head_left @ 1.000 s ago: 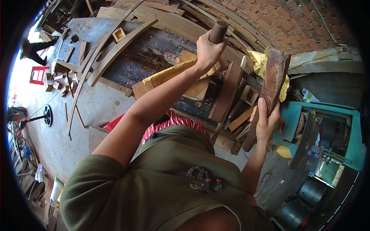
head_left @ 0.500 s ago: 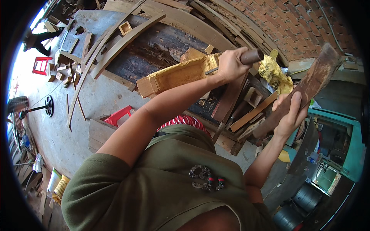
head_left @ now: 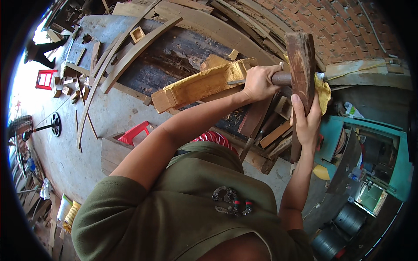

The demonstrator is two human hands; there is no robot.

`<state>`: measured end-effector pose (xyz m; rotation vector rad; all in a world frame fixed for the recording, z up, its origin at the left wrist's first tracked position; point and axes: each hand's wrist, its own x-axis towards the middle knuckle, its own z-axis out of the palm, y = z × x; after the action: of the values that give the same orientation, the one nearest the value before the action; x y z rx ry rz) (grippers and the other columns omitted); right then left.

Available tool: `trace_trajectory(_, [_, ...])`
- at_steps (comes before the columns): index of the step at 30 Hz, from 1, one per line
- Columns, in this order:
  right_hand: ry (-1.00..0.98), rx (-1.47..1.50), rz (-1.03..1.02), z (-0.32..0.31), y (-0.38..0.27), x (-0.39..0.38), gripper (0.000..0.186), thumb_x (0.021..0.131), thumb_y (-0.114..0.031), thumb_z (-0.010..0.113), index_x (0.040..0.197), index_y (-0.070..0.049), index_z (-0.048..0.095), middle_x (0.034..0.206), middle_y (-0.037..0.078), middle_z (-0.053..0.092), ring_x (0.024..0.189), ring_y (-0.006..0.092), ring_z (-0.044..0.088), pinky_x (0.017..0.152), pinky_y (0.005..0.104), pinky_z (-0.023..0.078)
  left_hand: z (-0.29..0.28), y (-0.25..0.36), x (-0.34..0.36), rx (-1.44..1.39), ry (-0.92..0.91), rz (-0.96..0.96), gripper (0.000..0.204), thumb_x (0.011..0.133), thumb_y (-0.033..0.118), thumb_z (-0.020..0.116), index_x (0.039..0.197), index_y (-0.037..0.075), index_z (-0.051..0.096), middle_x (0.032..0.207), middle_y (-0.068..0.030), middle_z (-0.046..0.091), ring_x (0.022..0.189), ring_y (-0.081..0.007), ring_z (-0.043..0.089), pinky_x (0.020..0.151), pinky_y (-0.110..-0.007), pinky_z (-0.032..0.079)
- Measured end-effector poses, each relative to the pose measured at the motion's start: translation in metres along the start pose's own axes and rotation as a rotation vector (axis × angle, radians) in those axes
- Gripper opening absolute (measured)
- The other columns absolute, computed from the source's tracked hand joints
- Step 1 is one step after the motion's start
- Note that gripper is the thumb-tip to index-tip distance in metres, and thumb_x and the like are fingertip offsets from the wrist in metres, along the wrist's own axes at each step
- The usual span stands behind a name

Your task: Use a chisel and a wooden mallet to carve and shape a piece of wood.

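My left hand (head_left: 261, 85) is closed round the dark cylindrical handle (head_left: 281, 78) of a tool held sideways, with a grey flat metal part (head_left: 236, 81) showing left of the fingers. My right hand (head_left: 305, 122) grips a long, dark, worn wooden bar (head_left: 301, 61) held upright, which meets or overlaps the handle's right end. Just left of my left hand lies a hollowed yellow wooden piece (head_left: 191, 85) on the heap of timber. A crumpled yellow sack (head_left: 323, 98) is partly hidden behind the bar.
Weathered planks (head_left: 143, 48) cover the bench area ahead, below a brick wall (head_left: 348, 30). A red plastic stool (head_left: 135, 132) stands near my waist. A teal machine cabinet (head_left: 398, 169) is at right. Another person's dark-clothed legs (head_left: 43, 52) show at far left, near scattered offcuts (head_left: 67, 90).
My left hand has come down and turned the handle from upright to sideways. The bar swung out rightward, then came back left and upright against the handle's end.
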<state>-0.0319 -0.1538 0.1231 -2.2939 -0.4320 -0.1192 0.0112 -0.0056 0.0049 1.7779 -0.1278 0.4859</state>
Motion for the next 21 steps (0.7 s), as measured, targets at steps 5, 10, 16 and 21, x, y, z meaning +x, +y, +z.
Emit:
trace_trajectory(5, [-0.006, 0.354, 0.215, 0.0, -0.004, -0.02, 0.036, 0.098, -0.031, 0.062, 0.117, -0.001, 0.055, 0.072, 0.003, 0.057, 0.051, 0.0098, 0.053, 0.047, 0.0253, 0.042, -0.009, -0.021, 0.026, -0.301, 0.195, -0.119, 0.023, 0.076, 0.017, 0.077, 0.094, 0.006, 0.069, 0.074, -0.0076, 0.07, 0.068, -0.0178, 0.067, 0.065, -0.033, 0.052])
trace_trajectory(10, [0.106, 0.476, 0.215, -0.001, 0.006, -0.03, 0.032, 0.1, -0.029, 0.06, 0.115, -0.002, 0.051, 0.069, 0.003, 0.054, 0.05, 0.0108, 0.052, 0.044, 0.0255, 0.043, -0.033, 0.005, 0.049, -0.376, 0.232, -0.167, 0.024, 0.083, 0.019, 0.079, 0.081, 0.003, 0.061, 0.069, 0.0047, 0.058, 0.065, -0.002, 0.048, 0.059, -0.023, 0.043])
trace_trajectory(16, [0.161, 0.584, 0.207, -0.01, -0.002, -0.026, 0.029, 0.103, -0.028, 0.052, 0.119, -0.004, 0.05, 0.067, 0.007, 0.054, 0.052, 0.0131, 0.053, 0.046, 0.0264, 0.045, -0.011, -0.007, 0.032, -0.223, 0.213, -0.107, 0.023, 0.082, 0.019, 0.078, 0.09, 0.002, 0.066, 0.068, 0.0017, 0.06, 0.064, -0.0064, 0.053, 0.061, -0.028, 0.046])
trace_trajectory(21, [0.346, 0.556, 0.017, -0.032, -0.029, -0.007, 0.035, 0.106, -0.035, 0.042, 0.116, -0.002, 0.05, 0.068, 0.008, 0.055, 0.051, 0.0148, 0.052, 0.046, 0.0254, 0.043, -0.001, 0.008, 0.012, -0.028, 0.071, -0.035, 0.023, 0.076, 0.022, 0.079, 0.086, 0.008, 0.063, 0.073, -0.0143, 0.066, 0.07, -0.0304, 0.069, 0.064, -0.036, 0.051])
